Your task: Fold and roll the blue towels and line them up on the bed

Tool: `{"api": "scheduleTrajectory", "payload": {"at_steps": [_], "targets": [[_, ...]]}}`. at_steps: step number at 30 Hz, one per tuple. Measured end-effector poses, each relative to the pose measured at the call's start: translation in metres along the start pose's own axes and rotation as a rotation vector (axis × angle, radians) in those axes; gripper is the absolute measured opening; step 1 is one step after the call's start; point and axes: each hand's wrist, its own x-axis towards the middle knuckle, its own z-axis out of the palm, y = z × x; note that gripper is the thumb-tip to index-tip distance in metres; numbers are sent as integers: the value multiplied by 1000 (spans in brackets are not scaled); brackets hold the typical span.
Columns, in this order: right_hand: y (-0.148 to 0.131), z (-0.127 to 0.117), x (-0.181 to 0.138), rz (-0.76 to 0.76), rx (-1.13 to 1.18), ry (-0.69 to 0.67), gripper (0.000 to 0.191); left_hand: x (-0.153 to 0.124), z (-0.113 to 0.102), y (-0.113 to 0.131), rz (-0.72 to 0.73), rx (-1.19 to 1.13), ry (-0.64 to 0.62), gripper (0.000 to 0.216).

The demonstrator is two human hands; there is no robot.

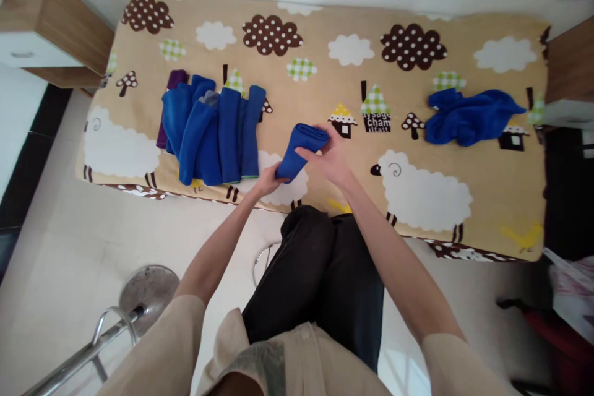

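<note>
A blue cloth rolled into a thick bundle (296,156) is held between my two hands, tilted, just over the front middle of the patterned cover. My left hand (269,180) grips its lower left end. Around the upper right end closes my right hand (329,153), near the visible spiral of the roll. To the left lies a row of folded or rolled blue cloths (208,136), side by side, with a purple cloth (177,79) at their far left. A loose, crumpled blue cloth (468,117) rests at the right.
The bed-like surface has a beige cover (320,86) printed with sheep and clouds. A wooden cabinet (69,25) stands at the left end, another (573,62) at the right. A metal stool base (148,294) is on the floor at lower left. A bag (573,294) sits at lower right.
</note>
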Motion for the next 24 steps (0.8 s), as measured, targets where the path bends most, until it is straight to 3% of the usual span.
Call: {"api": "scheduleTrajectory", "payload": {"at_steps": [3, 10, 24], "targets": [[0, 29, 14, 47, -50, -65, 66, 11, -16, -2, -24, 27, 110, 51], [-8, 81, 38, 19, -25, -202, 43, 24, -37, -31, -104, 49, 275, 33], [2, 96, 48, 54, -101, -270, 46, 14, -39, -49, -97, -62, 204, 36]]}}
